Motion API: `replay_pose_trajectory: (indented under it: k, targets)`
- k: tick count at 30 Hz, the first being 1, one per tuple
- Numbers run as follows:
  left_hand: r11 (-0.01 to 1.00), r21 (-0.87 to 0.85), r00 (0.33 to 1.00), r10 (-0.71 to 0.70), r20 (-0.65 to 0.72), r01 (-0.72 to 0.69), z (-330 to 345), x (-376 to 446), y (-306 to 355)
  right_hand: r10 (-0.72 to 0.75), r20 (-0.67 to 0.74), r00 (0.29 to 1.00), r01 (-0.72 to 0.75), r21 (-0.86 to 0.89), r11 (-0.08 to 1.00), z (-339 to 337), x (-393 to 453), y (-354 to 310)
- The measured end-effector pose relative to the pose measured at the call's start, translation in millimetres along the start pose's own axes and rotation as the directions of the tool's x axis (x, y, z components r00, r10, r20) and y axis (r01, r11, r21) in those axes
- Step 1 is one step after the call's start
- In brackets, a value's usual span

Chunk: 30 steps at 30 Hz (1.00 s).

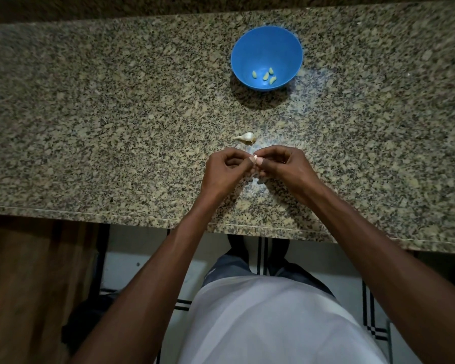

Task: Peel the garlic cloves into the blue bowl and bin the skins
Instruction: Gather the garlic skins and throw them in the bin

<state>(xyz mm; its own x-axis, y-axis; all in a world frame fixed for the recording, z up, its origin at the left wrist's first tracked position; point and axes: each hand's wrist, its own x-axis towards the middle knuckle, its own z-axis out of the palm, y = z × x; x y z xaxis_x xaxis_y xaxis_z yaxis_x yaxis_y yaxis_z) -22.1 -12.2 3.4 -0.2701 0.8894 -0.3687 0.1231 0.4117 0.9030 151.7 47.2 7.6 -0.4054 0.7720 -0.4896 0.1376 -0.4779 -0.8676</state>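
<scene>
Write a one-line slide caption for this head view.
Both hands, left hand and right hand, pinch a garlic clove above the granite counter; four peeled cloves sit in the blue bowl.

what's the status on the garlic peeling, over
Left hand and right hand both pinching one clove above counter. Four peeled cloves in blue bowl. One unpeeled piece waiting. Nothing in the way.

Four peeled garlic cloves sit in the one blue bowl, well beyond the hands. One garlic piece in its skin lies on the granite counter, just past the fingertips. One more clove is pinched between two hands, left hand and right hand, meeting at the fingertips.
</scene>
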Motion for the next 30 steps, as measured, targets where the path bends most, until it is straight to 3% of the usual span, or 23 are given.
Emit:
replay_pose_trajectory:
  k: [6, 21, 30]
  targets:
    - [0.991, -0.067, 0.990, -0.111, 0.089, 0.118, -4.6, 3.1, 1.7, 0.002, 0.008, 1.000, -0.002, 0.007, 1.000, 0.7, -3.4, 0.4]
    - [0.999, -0.004, 0.999, -0.037, -0.007, 0.037, 4.3, 3.8, 1.5, -0.022, 0.005, 1.000, 0.021, 0.059, 0.998, 2.3, -0.4, -2.3]
    - [0.993, 0.115, 0.989, 0.037, -0.147, -0.020, 10.8, 3.6, 3.5, -0.014, -0.041, 0.999, 0.016, 0.046, 0.999, 3.7, 2.1, -2.2]
